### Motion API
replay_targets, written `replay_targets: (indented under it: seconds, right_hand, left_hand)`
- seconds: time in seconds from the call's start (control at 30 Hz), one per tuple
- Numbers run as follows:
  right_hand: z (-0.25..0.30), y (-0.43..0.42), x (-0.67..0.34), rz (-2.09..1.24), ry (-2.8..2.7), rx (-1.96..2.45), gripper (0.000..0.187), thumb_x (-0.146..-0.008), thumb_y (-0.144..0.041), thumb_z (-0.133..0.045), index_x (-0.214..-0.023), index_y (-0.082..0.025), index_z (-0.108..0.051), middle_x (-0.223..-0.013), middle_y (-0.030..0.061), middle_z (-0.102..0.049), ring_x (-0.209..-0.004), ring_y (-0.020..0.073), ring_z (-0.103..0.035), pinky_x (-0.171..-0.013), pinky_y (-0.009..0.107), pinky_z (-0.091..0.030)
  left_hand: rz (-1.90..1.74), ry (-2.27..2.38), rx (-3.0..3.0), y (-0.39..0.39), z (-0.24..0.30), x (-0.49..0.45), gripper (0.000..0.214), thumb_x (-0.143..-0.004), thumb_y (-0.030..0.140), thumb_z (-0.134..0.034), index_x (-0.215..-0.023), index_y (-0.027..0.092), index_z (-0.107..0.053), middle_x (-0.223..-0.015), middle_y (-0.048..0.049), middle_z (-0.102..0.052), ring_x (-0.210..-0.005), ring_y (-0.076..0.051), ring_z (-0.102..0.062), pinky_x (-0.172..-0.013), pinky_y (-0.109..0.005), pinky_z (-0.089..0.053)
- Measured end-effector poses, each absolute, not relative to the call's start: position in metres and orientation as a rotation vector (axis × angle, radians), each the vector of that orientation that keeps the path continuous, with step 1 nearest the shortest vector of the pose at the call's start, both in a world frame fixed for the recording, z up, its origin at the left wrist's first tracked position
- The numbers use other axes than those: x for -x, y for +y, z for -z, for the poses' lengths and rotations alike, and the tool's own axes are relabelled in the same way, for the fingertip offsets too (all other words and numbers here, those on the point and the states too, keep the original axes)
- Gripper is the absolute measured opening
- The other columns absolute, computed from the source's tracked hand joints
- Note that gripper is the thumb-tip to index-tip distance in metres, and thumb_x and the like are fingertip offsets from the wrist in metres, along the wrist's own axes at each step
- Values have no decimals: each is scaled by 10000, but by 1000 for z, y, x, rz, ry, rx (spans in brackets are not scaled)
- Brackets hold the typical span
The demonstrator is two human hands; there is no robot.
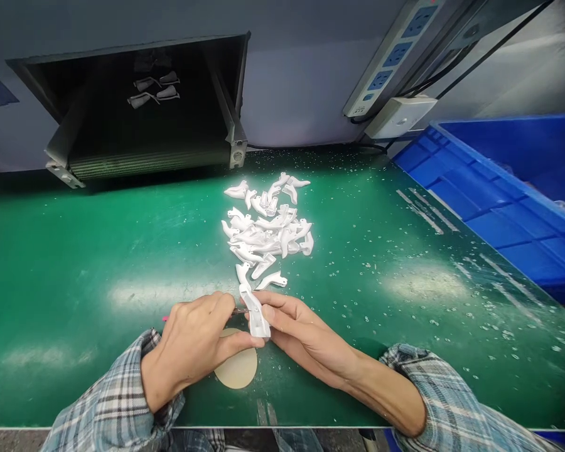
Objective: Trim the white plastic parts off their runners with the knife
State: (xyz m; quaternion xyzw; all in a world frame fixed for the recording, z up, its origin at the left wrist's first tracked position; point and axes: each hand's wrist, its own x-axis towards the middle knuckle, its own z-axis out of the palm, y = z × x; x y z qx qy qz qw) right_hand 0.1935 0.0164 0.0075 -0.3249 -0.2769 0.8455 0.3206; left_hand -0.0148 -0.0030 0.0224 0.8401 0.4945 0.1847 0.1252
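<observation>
Near the table's front edge, my right hand (306, 336) is closed on a curved, hollow white plastic part (255, 314), its thumb and fingers gripping the right side. My left hand (193, 342) is closed around a thin tool (239, 311) with a dark metal tip and a pink end; its handle is mostly hidden in the fist. The tip points toward the part, and whether it touches cannot be made out. My left thumb presses the part's lower end. Just beyond lies a loose pile of similar white plastic parts (270, 235).
A beige round disc (238, 373) lies on the green table (145, 245) below my hands. Behind stands a machine opening with a dark conveyor belt (145, 138) carrying several white parts (141, 99). At right are a blue crate (494, 207), a power strip (390, 63) and scattered white bits.
</observation>
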Motion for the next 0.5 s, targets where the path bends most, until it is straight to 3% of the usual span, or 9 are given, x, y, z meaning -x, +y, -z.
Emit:
replay_targets:
  seconds: [0.23,0.43,0.5]
  right_hand:
    - [-10,17,-193,-2198,-840,890,344,-802,-422,-837,-1077,-219,-798,-898,42,-689,-808,158,-559,-765,288,-439]
    - [-10,19,-193,-2158,-833,891,301,-817,-400,-823,-1037,-199,-780,-837,29,-648,-774,155,-528,-773,295,-429]
    - [-14,23,-194,-2126,-781,850,271,-848,-381,-786,-1038,-190,-762,-855,36,-629,-761,156,-509,-741,285,-434]
  left_hand:
    - [-374,1245,-2201,4,-26,23,424,-973,585,-532,-778,208,-530,-631,35,-555,-510,-119,-448,-510,-265,-232]
    - [-420,1102,-1917,6,-26,23,487,-998,476,-524,-616,193,-418,-552,67,-297,-506,-96,-270,-494,-258,-197]
    - [-503,1177,-1849,8,-25,25,482,-980,456,-552,-609,194,-389,-554,72,-280,-519,-95,-270,-498,-242,-218]
